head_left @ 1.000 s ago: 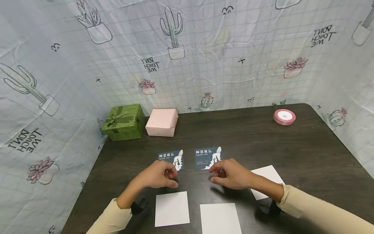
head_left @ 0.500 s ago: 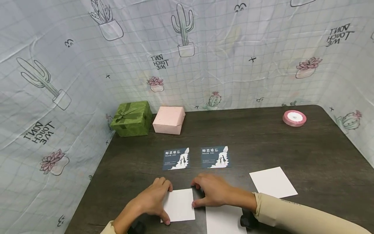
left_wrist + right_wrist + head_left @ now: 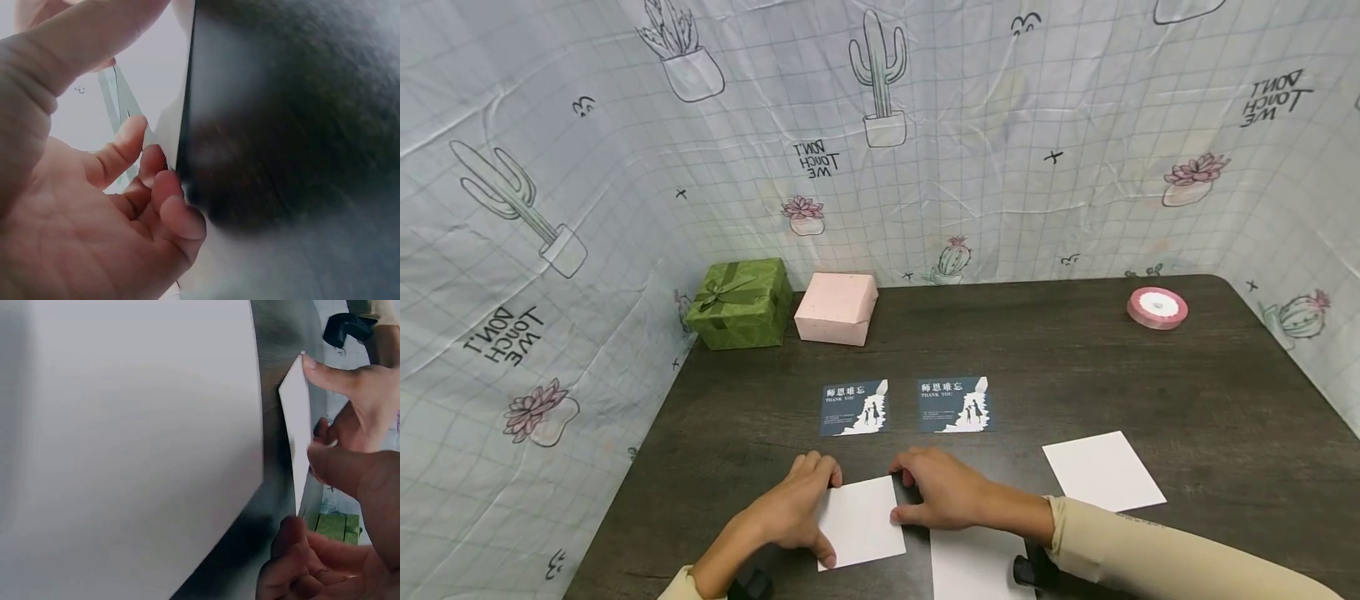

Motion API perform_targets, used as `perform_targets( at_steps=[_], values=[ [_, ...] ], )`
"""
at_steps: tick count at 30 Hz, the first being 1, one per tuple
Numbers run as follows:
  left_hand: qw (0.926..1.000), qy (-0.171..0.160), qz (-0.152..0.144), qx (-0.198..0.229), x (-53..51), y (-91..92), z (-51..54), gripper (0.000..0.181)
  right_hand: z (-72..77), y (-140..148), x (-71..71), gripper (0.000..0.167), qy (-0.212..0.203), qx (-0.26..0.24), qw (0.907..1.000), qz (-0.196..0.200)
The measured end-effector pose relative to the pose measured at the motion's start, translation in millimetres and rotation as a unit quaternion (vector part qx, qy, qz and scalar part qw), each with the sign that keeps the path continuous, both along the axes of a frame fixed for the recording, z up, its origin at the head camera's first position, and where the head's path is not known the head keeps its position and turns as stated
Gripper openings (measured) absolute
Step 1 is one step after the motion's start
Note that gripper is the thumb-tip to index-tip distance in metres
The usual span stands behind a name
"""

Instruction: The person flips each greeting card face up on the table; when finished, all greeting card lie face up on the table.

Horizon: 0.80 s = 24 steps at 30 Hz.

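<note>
Since half a second ago, the held white sheet (image 3: 862,521) has turned slightly between the hands, its right edge swinging a little farther from the person. The left hand (image 3: 786,508) grips its left edge, thumb at the near corner and fingers curled at the far one; the right hand (image 3: 947,492) grips its right side, thumb on the edge and fingers curled at the far corner. Whether the whole sheet is off the surface I cannot tell. There are three white sheets in all: besides the gripped one, the second sheet (image 3: 977,562) lies just right of the grip, partly hidden by the right hand and wrist, and the third sheet (image 3: 1103,471) lies farther right. Two blue cards sit beyond the grip, the left card (image 3: 854,408) and the right card (image 3: 955,406), apart. Farther beyond, to the left, stand two boxes, a green box (image 3: 741,304) and a pink box (image 3: 837,308); far right is one pink roll (image 3: 1157,308). The table (image 3: 1022,333) is dark and wood-grained, backed by pale gridded cloth (image 3: 970,192) printed with cacti.
</note>
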<state>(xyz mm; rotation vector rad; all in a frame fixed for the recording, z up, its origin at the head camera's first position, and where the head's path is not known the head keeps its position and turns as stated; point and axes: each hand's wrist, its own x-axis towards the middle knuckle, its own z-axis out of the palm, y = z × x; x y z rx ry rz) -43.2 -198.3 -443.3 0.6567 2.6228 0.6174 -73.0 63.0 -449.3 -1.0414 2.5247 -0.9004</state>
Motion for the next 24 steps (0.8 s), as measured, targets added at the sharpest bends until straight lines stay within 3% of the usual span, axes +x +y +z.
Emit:
perform_targets(
  at_steps=[2, 4, 6, 8, 10, 12, 15, 17, 20, 22, 24],
  values=[
    [1.0, 0.001, 0.001, 0.005, -0.3, -0.8, -1.0, 0.085, 2.1, 1.2, -1.9, 0.046, -0.056, -0.032, 0.9978, -0.01],
    [1.0, 0.003, 0.001, 0.008, -0.3, -1.7, -2.0, 0.085, 5.3, 2.6, -3.4, 0.046, -0.149, -0.074, 0.9857, -0.026],
    [0.9999, 0.008, 0.002, 0.013, -0.4, -2.5, -2.7, 0.086, 8.1, 3.9, -3.6, 0.044, -0.257, -0.112, 0.9585, -0.048],
    [0.9997, 0.015, 0.006, 0.018, -0.6, -3.1, -2.7, 0.087, 10.8, 4.5, -2.6, 0.043, -0.359, -0.142, 0.9199, -0.071],
    [0.9994, 0.026, 0.01, 0.022, -0.7, -3.4, -2.1, 0.087, 12.3, 4.9, -1.1, 0.04, -0.433, -0.161, 0.8822, -0.09],
    [0.9989, 0.036, 0.014, 0.025, -0.9, -3.2, -1.5, 0.087, 12.5, 4.5, 0.6, 0.036, -0.484, -0.174, 0.8528, -0.093],
    [0.9984, 0.048, 0.017, 0.026, -1.1, -2.3, -0.7, 0.087, 10.3, 3.5, 2.4, 0.031, -0.528, -0.185, 0.8249, -0.082],
    [0.9982, 0.051, 0.016, 0.026, -1.2, -1.7, -0.5, 0.087, 7.8, 2.7, 3.5, 0.029, -0.546, -0.195, 0.8112, -0.074],
    [0.9984, 0.046, 0.02, 0.024, -1.7, -2.3, 0.6, 0.086, 4.5, 1.8, 4.5, 0.029, -0.558, -0.206, 0.8007, -0.072],
    [0.9982, 0.035, 0.04, 0.029, -2.9, -4.6, 3.0, 0.084, 3.5, 1.7, 4.7, 0.029, -0.556, -0.213, 0.7998, -0.075],
    [0.9959, 0.015, 0.078, 0.043, -5.0, -8.8, 6.7, 0.079, 3.6, 1.3, 4.3, 0.03, -0.552, -0.216, 0.8015, -0.078]
  ],
)
